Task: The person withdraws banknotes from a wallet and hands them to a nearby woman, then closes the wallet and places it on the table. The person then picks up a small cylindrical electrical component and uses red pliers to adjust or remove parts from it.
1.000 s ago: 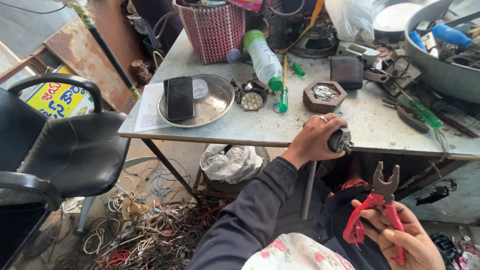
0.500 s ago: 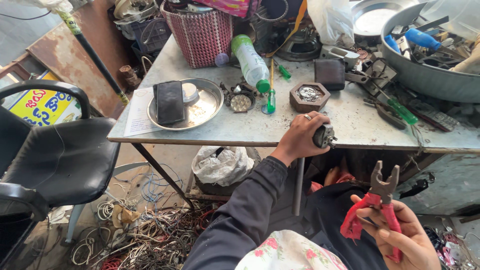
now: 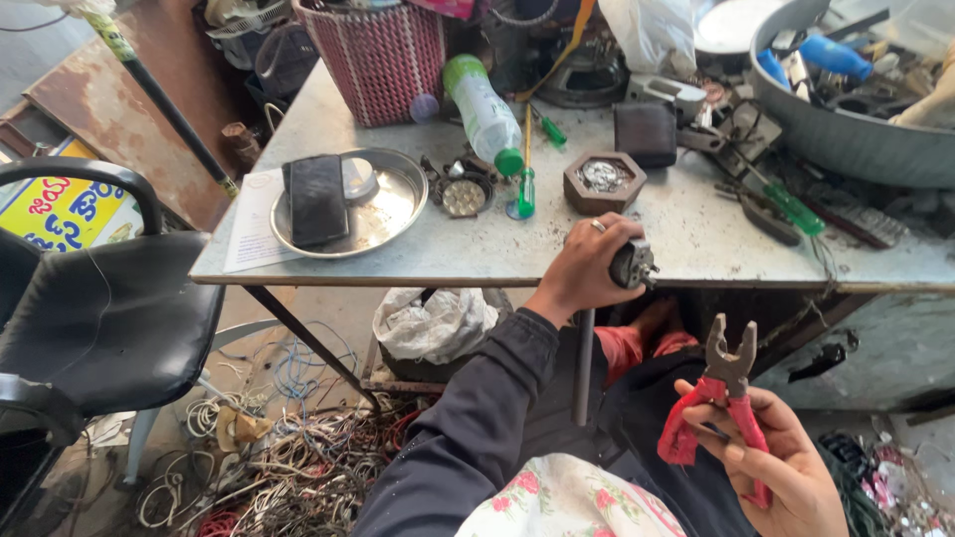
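At the left edge of the grey metal tabletop (image 3: 696,224), the round steel tray (image 3: 393,214) with the flat black case (image 3: 316,199) lying in it sat where it had been a second before, and so did the clear plastic bottle with the green cap (image 3: 481,99) and the green-handled screwdriver (image 3: 525,189) further along. Nothing on the tabletop had shifted; only your view had drifted a little.

At the near edge, towards the middle, your left hand (image 3: 587,268) stayed where it was, fingers wrapped tight around the small dark metal part on a grey rod (image 3: 631,264), the rod hanging down below the edge. The grip looked unchanged over that second, so you were still steadying the part rather than working on it.

Just behind the hand, the brown hexagonal wooden box of small metal pieces (image 3: 603,179) had not been touched.

To the right, below the tabletop, your right hand (image 3: 771,467) held the red-handled pliers (image 3: 718,398) upright, fingers closed on the handles, the pliers' nose slightly parted. They had risen a little towards the part but remained well apart from it.
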